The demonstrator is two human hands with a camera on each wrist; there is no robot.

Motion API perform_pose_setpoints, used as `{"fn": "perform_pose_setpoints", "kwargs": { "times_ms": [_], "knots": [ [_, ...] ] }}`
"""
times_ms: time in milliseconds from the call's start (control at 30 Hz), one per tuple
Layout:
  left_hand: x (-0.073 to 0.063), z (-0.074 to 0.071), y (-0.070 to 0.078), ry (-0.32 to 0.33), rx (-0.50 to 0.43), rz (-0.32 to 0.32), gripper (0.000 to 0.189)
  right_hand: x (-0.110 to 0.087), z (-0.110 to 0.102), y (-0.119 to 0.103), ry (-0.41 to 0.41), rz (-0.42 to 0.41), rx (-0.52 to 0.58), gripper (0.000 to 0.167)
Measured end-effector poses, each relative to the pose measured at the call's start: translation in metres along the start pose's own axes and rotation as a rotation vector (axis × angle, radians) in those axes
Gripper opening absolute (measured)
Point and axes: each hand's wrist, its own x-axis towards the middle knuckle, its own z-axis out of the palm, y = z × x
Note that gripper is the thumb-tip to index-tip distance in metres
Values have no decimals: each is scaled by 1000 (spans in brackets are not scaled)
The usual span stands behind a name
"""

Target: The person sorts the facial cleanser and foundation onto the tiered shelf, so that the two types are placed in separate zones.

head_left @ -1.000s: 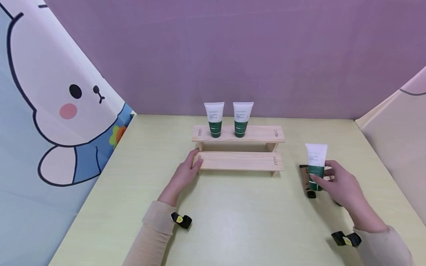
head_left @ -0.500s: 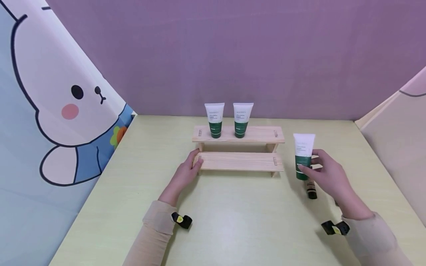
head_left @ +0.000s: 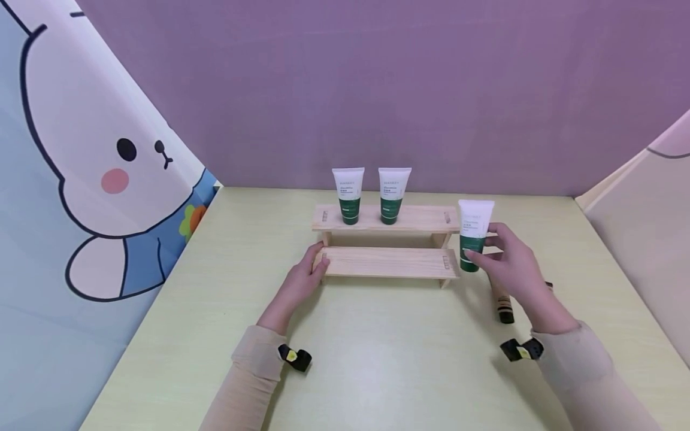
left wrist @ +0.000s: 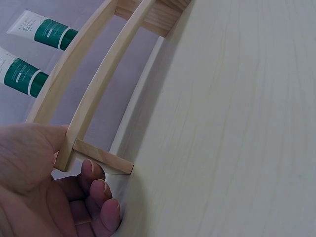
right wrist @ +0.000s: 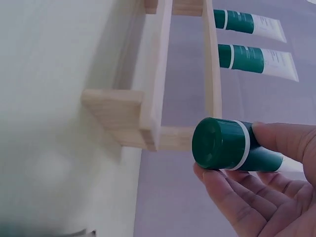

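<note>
A two-tier wooden rack (head_left: 388,262) stands on the table, and my left hand (head_left: 303,275) grips the left end of its lower board. In the left wrist view the thumb presses that board's end, with the other fingers curled below. Two white-and-green squeeze tubes, one at left (head_left: 349,194) and one near the middle (head_left: 392,194), stand cap down on the upper board. My right hand (head_left: 514,266) pinches a third such squeeze tube (head_left: 474,233), upright and cap down, off the rack's right end. Its green cap (right wrist: 215,143) faces the right wrist camera.
A brown tube with a black cap (head_left: 504,305) lies on the table (head_left: 377,359) below my right hand. Behind the right wrist shows a dark bit of another item (head_left: 548,286), mostly hidden. A purple backdrop (head_left: 377,90) rises behind the table.
My right hand has carried its squeeze tube left and away from me, from above the brown tube to beside the rack. The left hand keeps its grip in the same place.
</note>
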Motion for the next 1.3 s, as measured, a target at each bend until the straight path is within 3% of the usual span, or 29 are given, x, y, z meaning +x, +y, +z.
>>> {"fn": "perform_pose_setpoints", "kwargs": {
  "times_ms": [667,1000,1300],
  "knots": [
    [0,0,0,11,7,18,50,52,31,-37,102,-187,142,50],
    [1,1,1,9,16,21,50,74,44,-34,78,-196,173,53],
    [-1,1,0,10,8,8,51,77,46,-28,10,-158,185,57]
  ]
}}
